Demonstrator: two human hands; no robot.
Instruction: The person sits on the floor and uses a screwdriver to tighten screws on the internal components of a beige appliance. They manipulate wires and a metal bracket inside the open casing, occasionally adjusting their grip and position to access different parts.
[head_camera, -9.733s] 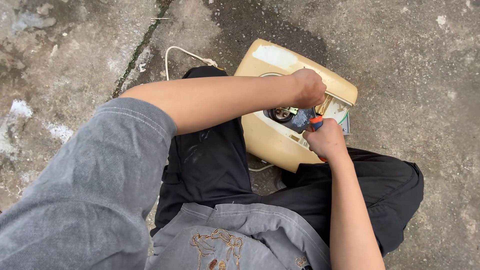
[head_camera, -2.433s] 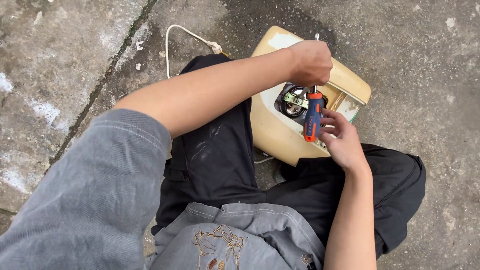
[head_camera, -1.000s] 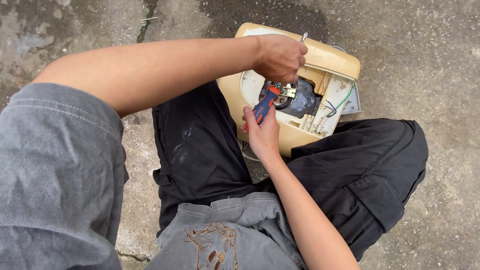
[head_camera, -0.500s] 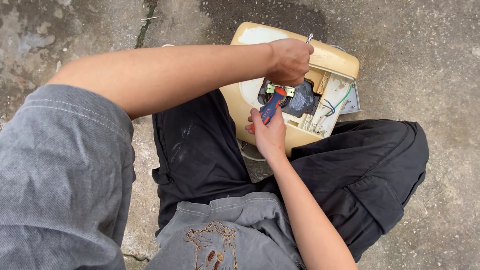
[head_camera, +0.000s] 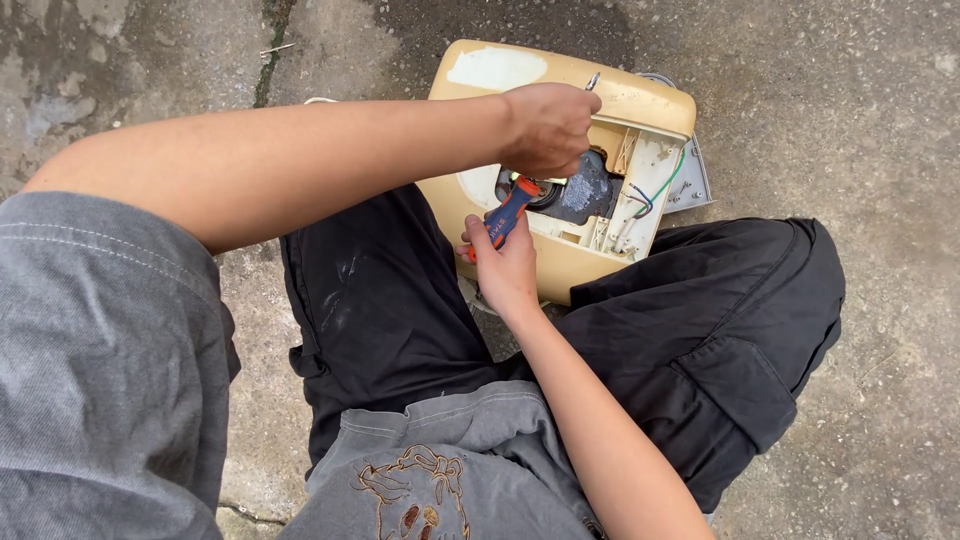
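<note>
A cream-yellow plastic appliance housing (head_camera: 500, 75) lies open on the concrete between my knees. Inside it sit a dark motor (head_camera: 585, 190) and coloured wires (head_camera: 650, 195). My left hand (head_camera: 545, 125) reaches across from the left and closes over the motor area, with a thin metal piece sticking up between its fingers. My right hand (head_camera: 505, 270) grips a screwdriver with an orange and blue handle (head_camera: 505, 212), its tip pointing into the housing under my left hand.
I sit on rough grey concrete (head_camera: 850, 90) in black trousers (head_camera: 700, 330) and a grey shirt. A white cord (head_camera: 320, 100) lies behind my left arm. A crack (head_camera: 270, 60) runs through the concrete at the upper left.
The screwdriver has gone from upright to slanting in from the lower left. Over the last second both hands have stayed at the motor with only small shifts.
</note>
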